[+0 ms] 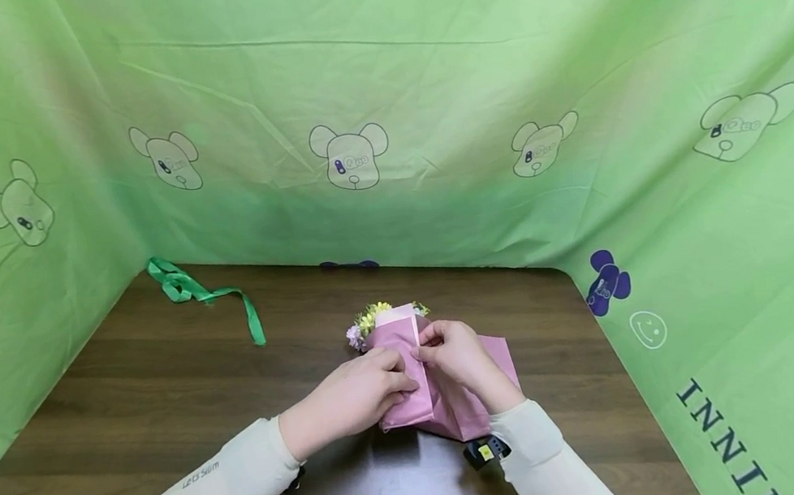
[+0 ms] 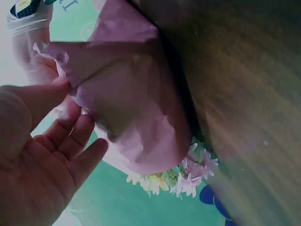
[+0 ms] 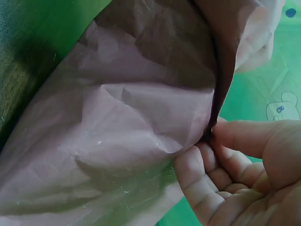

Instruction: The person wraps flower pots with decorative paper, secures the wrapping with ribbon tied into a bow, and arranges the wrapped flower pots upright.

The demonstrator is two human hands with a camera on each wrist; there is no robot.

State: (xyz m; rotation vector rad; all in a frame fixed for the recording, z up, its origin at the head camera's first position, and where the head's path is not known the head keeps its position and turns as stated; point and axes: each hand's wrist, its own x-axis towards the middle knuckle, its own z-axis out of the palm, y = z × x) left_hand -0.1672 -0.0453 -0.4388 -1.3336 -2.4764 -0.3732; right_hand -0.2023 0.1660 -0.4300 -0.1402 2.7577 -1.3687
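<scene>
Pink wrapping paper [image 1: 451, 400] is folded around a small bunch of flowers [image 1: 371, 314], whose yellow and lilac heads stick out at the far end in the head view. My left hand [image 1: 365, 390] pinches the paper's folded front flap between thumb and fingers. On the other side my right hand [image 1: 457, 355] pinches the flap's pale edge. In the left wrist view the paper [image 2: 136, 99] bulges above the wood, with pink and yellow blossoms [image 2: 188, 174] below its rim. The right wrist view shows thumb and fingertips [image 3: 190, 165] gripping creased paper [image 3: 127, 113]. The stems are hidden inside the wrap.
A green ribbon [image 1: 207, 293] lies loosely curled at the back left of the dark wooden table [image 1: 163, 388]. Green cloth [image 1: 421, 73] printed with bear heads hangs around the back and both sides. Both wrists wear black straps, one showing a yellow-marked device [image 1: 485, 452].
</scene>
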